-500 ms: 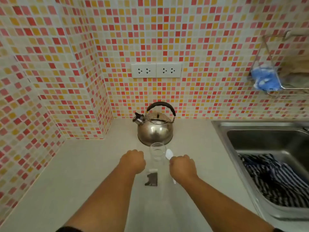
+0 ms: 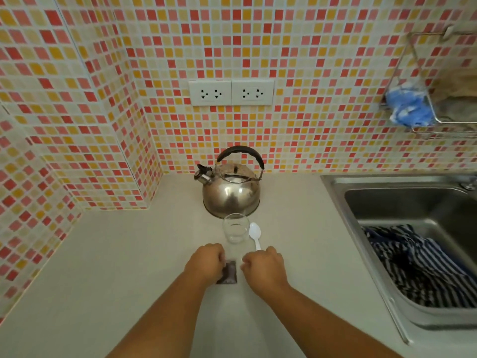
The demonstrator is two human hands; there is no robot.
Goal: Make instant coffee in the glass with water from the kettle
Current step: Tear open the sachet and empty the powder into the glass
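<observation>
The left hand (image 2: pixel 206 262) curls its fingers onto the left edge of a dark coffee sachet (image 2: pixel 228 273) lying on the counter (image 2: pixel 116 267), seemingly pinching it. The right hand (image 2: pixel 263 267) hovers loosely curled just beside the sachet, covering a white spoon's (image 2: pixel 255 235) handle. The glass (image 2: pixel 235 228) stands just beyond, the kettle (image 2: pixel 231 188) behind it.

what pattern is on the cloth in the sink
Dark navy and white stripes on the cloth, bunched in the sink; the head view shows it.
</observation>
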